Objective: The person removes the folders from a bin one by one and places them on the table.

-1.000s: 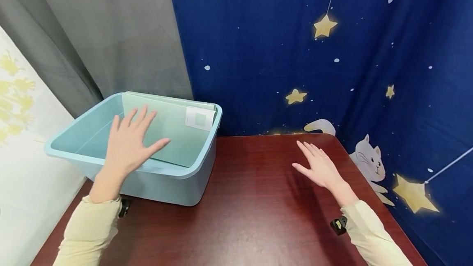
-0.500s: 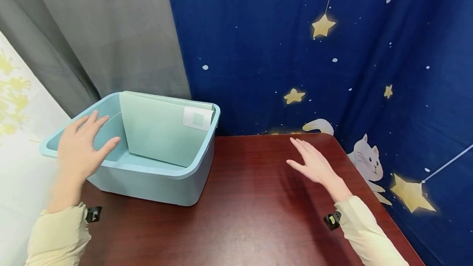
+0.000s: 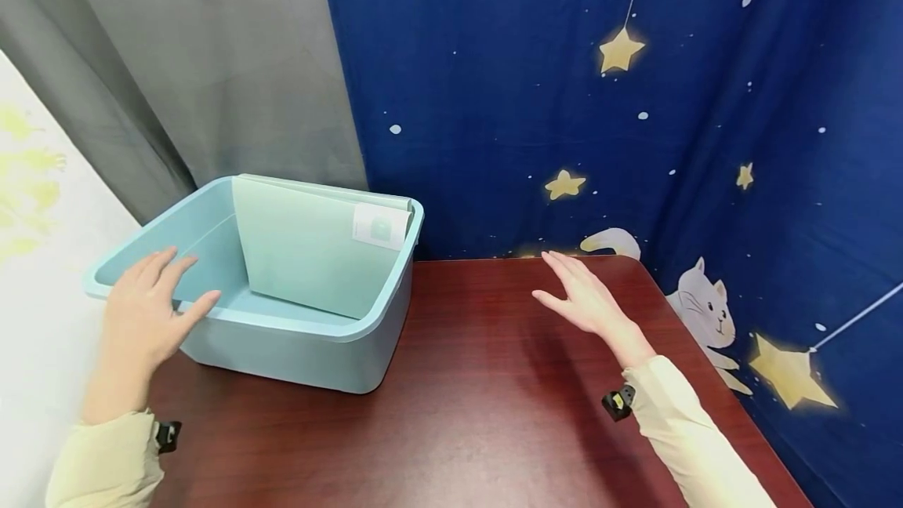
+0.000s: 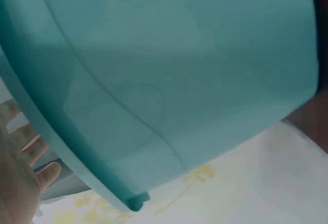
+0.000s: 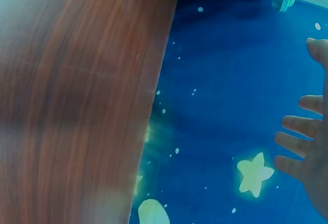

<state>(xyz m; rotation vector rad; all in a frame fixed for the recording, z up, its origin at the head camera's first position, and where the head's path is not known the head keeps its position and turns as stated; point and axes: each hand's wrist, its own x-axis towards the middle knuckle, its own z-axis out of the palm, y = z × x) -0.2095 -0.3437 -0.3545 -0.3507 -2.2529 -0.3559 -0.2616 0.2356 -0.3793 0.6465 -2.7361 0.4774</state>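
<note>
A light blue plastic tub [image 3: 282, 355] stands at the left of the table. Inside it, pale green folders [image 3: 310, 249] lean against the back wall, the front one bearing a white label [image 3: 381, 226]. My left hand [image 3: 144, 312] hovers over the tub's near left corner with fingers spread, overlapping the rim in the head view. In the left wrist view the same hand [image 4: 20, 167] shows beside the tub's rim [image 4: 56, 137]. Over the right part of the table, my right hand [image 3: 582, 296] is held with straight fingers and holds nothing; the right wrist view shows its fingers [image 5: 294, 144] apart.
The dark red wooden table [image 3: 480, 382] extends to a rounded back right corner. A navy curtain [image 3: 494, 85] printed with stars and a cat hangs behind and to the right. A grey curtain [image 3: 233, 61] hangs behind the tub, with a white patterned cloth [image 3: 42, 296] at the left.
My left hand has moved left and down, from in front of the folders to the tub's near left corner. The right hand has drifted slightly left. The tub and folders stay put.
</note>
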